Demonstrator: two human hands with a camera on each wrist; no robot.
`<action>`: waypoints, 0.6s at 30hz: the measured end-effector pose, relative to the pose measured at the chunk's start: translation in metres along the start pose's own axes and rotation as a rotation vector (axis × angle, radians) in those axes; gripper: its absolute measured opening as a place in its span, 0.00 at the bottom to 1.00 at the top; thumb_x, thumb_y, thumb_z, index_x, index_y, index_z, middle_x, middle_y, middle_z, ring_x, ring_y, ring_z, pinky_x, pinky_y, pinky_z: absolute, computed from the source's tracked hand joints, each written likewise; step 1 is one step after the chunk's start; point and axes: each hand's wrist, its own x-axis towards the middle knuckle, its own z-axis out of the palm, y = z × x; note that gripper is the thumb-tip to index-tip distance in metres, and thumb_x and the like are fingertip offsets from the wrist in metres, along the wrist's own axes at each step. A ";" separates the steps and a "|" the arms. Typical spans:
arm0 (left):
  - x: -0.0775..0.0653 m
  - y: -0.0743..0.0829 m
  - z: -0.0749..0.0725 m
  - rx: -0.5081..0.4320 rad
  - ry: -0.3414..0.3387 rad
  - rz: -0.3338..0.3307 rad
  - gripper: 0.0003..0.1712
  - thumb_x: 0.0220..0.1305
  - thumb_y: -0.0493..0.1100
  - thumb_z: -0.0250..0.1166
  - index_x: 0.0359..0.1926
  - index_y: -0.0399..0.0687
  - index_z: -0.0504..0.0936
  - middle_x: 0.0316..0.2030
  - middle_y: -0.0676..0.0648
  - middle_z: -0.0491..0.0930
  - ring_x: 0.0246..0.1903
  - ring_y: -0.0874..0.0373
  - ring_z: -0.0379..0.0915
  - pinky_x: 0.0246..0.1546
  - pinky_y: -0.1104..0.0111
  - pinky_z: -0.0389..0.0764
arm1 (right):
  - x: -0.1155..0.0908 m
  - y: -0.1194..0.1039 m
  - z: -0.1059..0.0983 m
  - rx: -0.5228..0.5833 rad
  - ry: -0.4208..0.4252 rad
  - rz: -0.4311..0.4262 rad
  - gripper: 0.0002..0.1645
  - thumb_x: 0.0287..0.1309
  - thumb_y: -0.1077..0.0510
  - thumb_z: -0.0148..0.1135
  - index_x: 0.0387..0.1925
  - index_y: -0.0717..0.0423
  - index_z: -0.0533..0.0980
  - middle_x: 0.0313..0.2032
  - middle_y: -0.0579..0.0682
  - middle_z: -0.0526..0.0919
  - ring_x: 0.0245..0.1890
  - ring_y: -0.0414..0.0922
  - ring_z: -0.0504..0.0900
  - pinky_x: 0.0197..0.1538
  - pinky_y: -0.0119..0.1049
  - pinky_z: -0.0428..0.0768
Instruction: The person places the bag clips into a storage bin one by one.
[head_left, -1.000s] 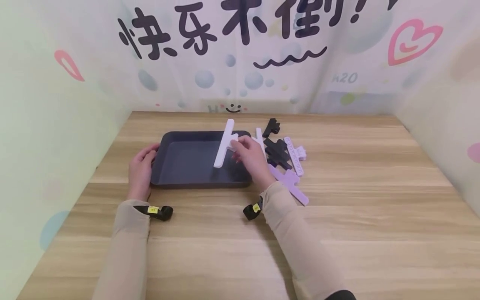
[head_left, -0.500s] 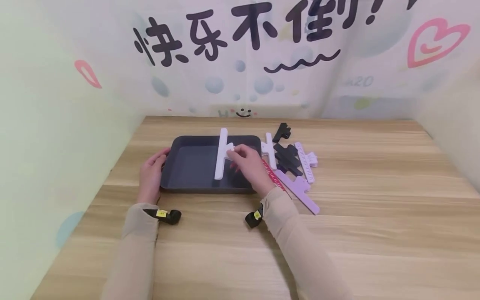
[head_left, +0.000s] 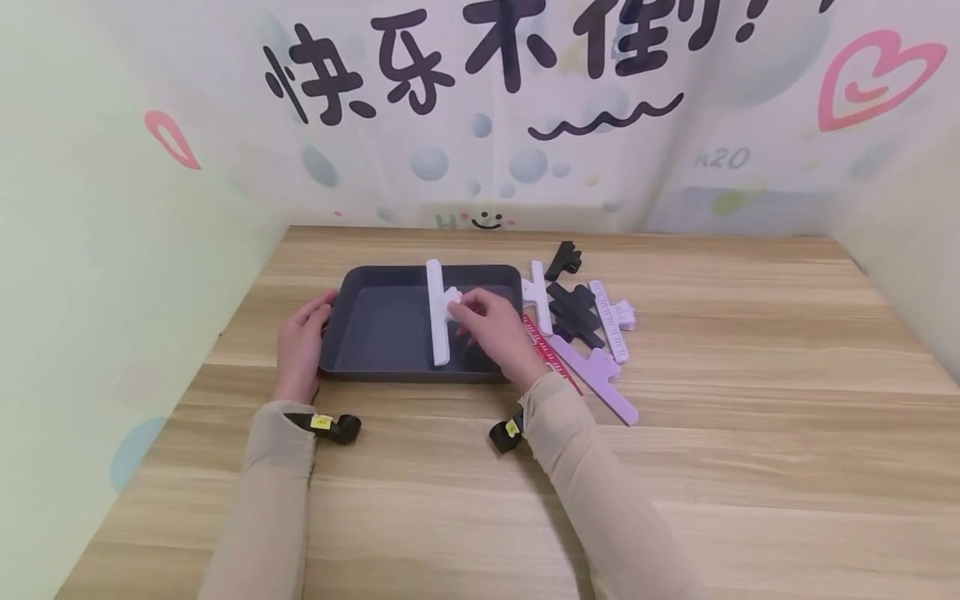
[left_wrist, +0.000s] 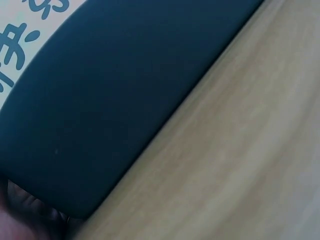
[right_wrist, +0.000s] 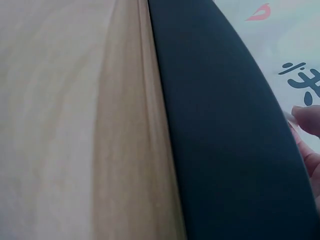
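Observation:
My left hand (head_left: 300, 350) holds the left side of a dark grey rectangular baking tray (head_left: 382, 329); its fingers are mostly hidden beside the rim. In the left wrist view, the outer wall of the tray (left_wrist: 125, 85) fills much of the frame. My right hand (head_left: 498, 329) pinches the handle of a white bag clip (head_left: 437, 317) between thumb and fingers. The clip's long bar stands over the tray, running front to back; whether it touches the tray I cannot tell. In the right wrist view only fingertips (right_wrist: 307, 120) show past the tray wall.
To the tray's right lie another white clip (head_left: 538, 300), a red clip (head_left: 551, 354) partly behind my right hand, a purple clip (head_left: 596, 379), a pale lilac clip (head_left: 609, 321) and several black clips (head_left: 576, 312). A printed curtain (head_left: 480, 100) hangs behind the wooden table (head_left: 750, 417).
My right hand has carried the white clip left and nearer over the tray, its bar turning from slanted to nearly straight front-to-back. The left hand stays at the tray. The head view has shifted slightly.

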 end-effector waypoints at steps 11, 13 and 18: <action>0.000 -0.001 -0.002 -0.003 -0.010 0.004 0.20 0.67 0.50 0.52 0.57 0.53 0.76 0.60 0.52 0.70 0.60 0.61 0.60 0.62 0.65 0.59 | 0.002 0.001 0.003 -0.020 -0.012 0.016 0.15 0.56 0.43 0.60 0.38 0.49 0.76 0.32 0.49 0.81 0.28 0.44 0.82 0.36 0.34 0.81; 0.000 -0.001 -0.002 -0.004 -0.016 0.007 0.20 0.67 0.50 0.52 0.57 0.54 0.75 0.61 0.52 0.70 0.60 0.61 0.60 0.62 0.64 0.59 | 0.002 0.001 0.003 -0.013 -0.019 0.021 0.15 0.56 0.44 0.61 0.37 0.50 0.76 0.32 0.49 0.81 0.28 0.43 0.82 0.37 0.34 0.81; 0.000 0.000 -0.002 -0.004 -0.020 0.009 0.20 0.67 0.50 0.52 0.58 0.53 0.75 0.61 0.52 0.70 0.60 0.61 0.60 0.63 0.64 0.58 | 0.002 0.000 0.002 -0.033 -0.048 0.041 0.15 0.56 0.46 0.61 0.38 0.51 0.76 0.33 0.49 0.81 0.28 0.42 0.83 0.40 0.35 0.81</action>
